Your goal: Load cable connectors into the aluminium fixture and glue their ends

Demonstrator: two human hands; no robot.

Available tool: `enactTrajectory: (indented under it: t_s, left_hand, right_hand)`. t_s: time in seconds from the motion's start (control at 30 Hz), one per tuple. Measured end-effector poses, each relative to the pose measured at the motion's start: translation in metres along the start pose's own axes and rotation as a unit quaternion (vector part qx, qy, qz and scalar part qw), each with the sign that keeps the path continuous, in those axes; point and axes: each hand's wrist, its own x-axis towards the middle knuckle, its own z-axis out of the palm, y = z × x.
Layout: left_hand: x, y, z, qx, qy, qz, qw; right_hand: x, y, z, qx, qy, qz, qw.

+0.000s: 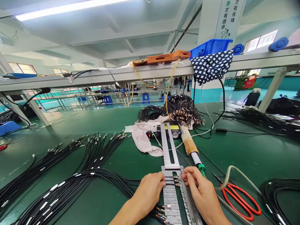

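A slotted metal fixture (172, 201) lies lengthwise on the green bench, with several thin black cables (169, 184) set across its upper slots. Their bare connector ends reach over the central gap. My left hand (150, 192) is closed at the fixture's left edge, thumb and finger pinching a black cable. Over the right rail, my right hand (202, 192) is closed in a pinch near the cable ends; whatever lies between its fingertips is hidden. More cable ends (161, 212) rest at the fixture's lower left. A long bundle of black cables (98, 173) with white labels runs in from the left.
Red-handled scissors (243, 201) and a green-tipped syringe (193, 153) lie to the right. Behind the fixture are a black control box (154, 135) with a gauge, a pale cloth (142, 140) and coiled cables (179, 107). A shelf beam (105, 76) spans overhead, carrying a blue bin (211, 48).
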Motion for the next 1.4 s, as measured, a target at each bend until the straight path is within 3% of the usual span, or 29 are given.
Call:
enactTrajectory:
  t_s: [0.23,0.47,0.7,0.83,1.0,1.23,1.4]
  left_hand:
    - [-0.002,-0.001,0.003,0.004,0.017,-0.002,1.000]
    - [0.000,-0.002,0.004,0.062,0.015,0.023,0.998]
    - [0.000,0.007,0.005,0.196,-0.032,0.062,0.978]
    - [-0.006,0.022,0.016,0.230,-0.055,0.065,0.969]
    - [-0.008,0.026,0.021,0.190,-0.073,0.041,0.978]
    - [-0.010,-0.009,-0.036,-0.005,-0.108,0.003,0.994]
    - [-0.018,-0.013,-0.042,-0.057,-0.179,-0.035,0.982]
  right_hand:
    - [-0.004,-0.010,0.005,-0.066,-0.021,-0.126,0.990]
    - [-0.012,-0.010,0.015,-0.174,-0.050,-0.283,0.942]
    - [-0.009,-0.008,0.014,-0.224,-0.085,-0.349,0.906]
    - [-0.009,-0.010,0.016,-0.244,-0.085,-0.385,0.886]
    - [-0.012,-0.010,0.017,-0.250,-0.112,-0.381,0.883]
    - [-0.011,-0.009,0.012,-0.183,-0.113,-0.282,0.935]
    - [-0.013,-0.008,0.013,-0.149,-0.127,-0.236,0.952]
